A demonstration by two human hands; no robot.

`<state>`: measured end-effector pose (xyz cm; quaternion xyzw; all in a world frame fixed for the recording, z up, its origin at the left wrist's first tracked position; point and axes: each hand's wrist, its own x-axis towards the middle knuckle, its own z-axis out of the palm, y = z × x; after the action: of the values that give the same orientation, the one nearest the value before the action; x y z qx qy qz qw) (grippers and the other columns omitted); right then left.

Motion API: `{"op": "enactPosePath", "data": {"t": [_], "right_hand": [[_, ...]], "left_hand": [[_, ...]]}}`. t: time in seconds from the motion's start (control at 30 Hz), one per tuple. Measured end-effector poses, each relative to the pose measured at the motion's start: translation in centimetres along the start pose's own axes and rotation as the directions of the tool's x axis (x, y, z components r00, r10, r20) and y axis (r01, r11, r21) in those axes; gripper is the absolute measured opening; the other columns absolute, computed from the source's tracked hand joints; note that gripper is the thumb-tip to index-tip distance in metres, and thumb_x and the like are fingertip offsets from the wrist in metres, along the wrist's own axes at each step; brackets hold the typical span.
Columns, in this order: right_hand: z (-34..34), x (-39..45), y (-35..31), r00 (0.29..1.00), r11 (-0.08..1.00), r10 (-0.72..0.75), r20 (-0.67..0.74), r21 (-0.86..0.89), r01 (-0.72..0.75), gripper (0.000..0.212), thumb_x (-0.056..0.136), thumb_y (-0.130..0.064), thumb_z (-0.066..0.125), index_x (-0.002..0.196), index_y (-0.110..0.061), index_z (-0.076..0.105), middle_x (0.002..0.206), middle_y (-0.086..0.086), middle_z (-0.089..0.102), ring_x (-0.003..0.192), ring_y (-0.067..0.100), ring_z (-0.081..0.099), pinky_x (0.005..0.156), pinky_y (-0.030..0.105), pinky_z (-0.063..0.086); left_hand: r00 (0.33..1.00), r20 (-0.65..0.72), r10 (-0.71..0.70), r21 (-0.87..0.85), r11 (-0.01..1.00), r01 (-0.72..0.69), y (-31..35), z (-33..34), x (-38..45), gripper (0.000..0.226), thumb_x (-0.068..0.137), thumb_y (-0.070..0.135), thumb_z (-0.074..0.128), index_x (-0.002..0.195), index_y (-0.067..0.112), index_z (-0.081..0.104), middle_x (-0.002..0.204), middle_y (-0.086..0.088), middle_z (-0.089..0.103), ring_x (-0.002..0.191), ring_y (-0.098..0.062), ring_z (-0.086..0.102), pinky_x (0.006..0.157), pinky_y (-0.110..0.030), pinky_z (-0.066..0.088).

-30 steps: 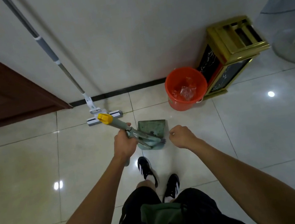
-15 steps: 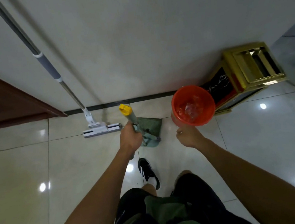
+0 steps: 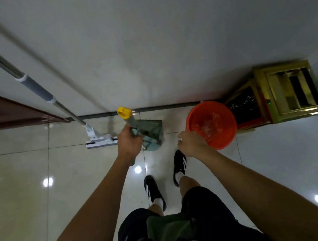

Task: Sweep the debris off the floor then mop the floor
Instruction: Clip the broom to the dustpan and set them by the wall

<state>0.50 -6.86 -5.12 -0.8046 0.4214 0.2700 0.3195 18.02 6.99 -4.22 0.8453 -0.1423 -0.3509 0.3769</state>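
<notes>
Dustpan (image 3: 149, 131) and its yellow-capped handle (image 3: 127, 116) sit in the grip of the left hand (image 3: 129, 143), whose fingers are wrapped round the shaft just below the cap, the green pan hanging low over the floor (image 3: 22, 200) close to the dark skirting at the foot of the wall (image 3: 163, 38). Held by the handle this way, the pan can be carried without the person stooping. What else may be clipped to the handle is too blurred to tell, and no debris can be made out in the pan or on the tiles.

Just to the right stands an orange bucket (image 3: 225, 133) with crumpled clear plastic (image 3: 208, 124) inside, apparently serving as the waste bin. The right hand (image 3: 192, 143) hovers at its near rim, fingers loosely curled and holding nothing; whether it touches the rim cannot be told. A gold-coloured bin (image 3: 289, 92) stands beside the bucket against the wall.

The mop (image 3: 101, 141) leans on the wall to the left, its flat white head resting on the floor next to the left hand, its long grey shaft running up and out of view: parked within reach, untouched. By these signs the sweeping stage looks near its end, with the mopping not yet begun. The person's black shoes (image 3: 153, 190) stand on the glossy tiles just behind the pan.
</notes>
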Motion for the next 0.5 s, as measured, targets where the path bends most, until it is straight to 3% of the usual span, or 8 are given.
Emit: {"op": "enactPosePath", "data": {"t": [0.1, 0.2, 0.3, 0.43, 0.5], "right_hand": [[-2.0, 2.1, 0.6, 1.0, 0.999, -0.026, 0.013, -0.024, 0.027, 0.029, 0.094, -0.024, 0.045, 0.115, -0.015, 0.062, 0.107, 0.011, 0.066, 0.091, 0.029, 0.062, 0.069, 0.032, 0.046], [-4.0, 3.9, 1.0, 0.999, 0.997, -0.054, 0.01, -0.048, 0.054, 0.02, 0.093, -0.021, 0.045, 0.104, -0.016, 0.06, 0.095, 0.009, 0.062, 0.089, 0.03, 0.063, 0.066, 0.032, 0.043], [-5.5, 5.2, 1.5, 0.996, 0.992, -0.085, -0.009, -0.096, 0.083, 0.012, 0.095, -0.021, 0.045, 0.096, -0.016, 0.056, 0.091, 0.007, 0.06, 0.087, 0.029, 0.061, 0.064, 0.032, 0.04], [-6.4, 6.8, 2.1, 0.986, 0.975, -0.161, -0.039, -0.163, 0.152, 0.014, 0.097, -0.023, 0.043, 0.097, -0.018, 0.055, 0.098, 0.007, 0.06, 0.093, 0.029, 0.059, 0.069, 0.033, 0.036], [-6.5, 7.5, 2.2, 0.983, 0.967, -0.181, -0.041, -0.19, 0.171, 0.018, 0.099, -0.026, 0.042, 0.102, -0.017, 0.057, 0.104, 0.009, 0.061, 0.097, 0.03, 0.058, 0.071, 0.034, 0.035]], "left_hand": [[0.999, -0.032, -0.03, -0.015, 0.999, 0.03, 1.1, 0.7, 2.0, 0.045, 0.082, -0.013, 0.064, 0.12, 0.01, 0.061, 0.102, -0.007, 0.068, 0.101, -0.032, 0.065, 0.089, -0.048, 0.057], [0.995, -0.059, -0.083, -0.04, 0.996, 0.081, 2.2, 1.3, 3.7, 0.045, 0.084, -0.009, 0.064, 0.125, 0.008, 0.061, 0.105, -0.016, 0.069, 0.098, -0.039, 0.066, 0.085, -0.056, 0.057], [0.992, -0.066, -0.109, -0.048, 0.993, 0.106, 3.0, 2.3, 4.9, 0.042, 0.085, -0.006, 0.065, 0.124, 0.01, 0.062, 0.102, -0.014, 0.071, 0.092, -0.038, 0.068, 0.08, -0.056, 0.058], [0.98, -0.053, -0.189, -0.085, 0.979, 0.185, 3.9, 3.5, 5.6, 0.036, 0.086, -0.008, 0.063, 0.118, 0.009, 0.062, 0.105, -0.022, 0.07, 0.093, -0.045, 0.069, 0.071, -0.059, 0.058], [0.976, -0.042, -0.214, -0.085, 0.974, 0.21, 4.4, 3.8, 6.0, 0.038, 0.088, -0.007, 0.061, 0.12, 0.014, 0.061, 0.107, -0.02, 0.069, 0.096, -0.046, 0.068, 0.074, -0.059, 0.059]]}}
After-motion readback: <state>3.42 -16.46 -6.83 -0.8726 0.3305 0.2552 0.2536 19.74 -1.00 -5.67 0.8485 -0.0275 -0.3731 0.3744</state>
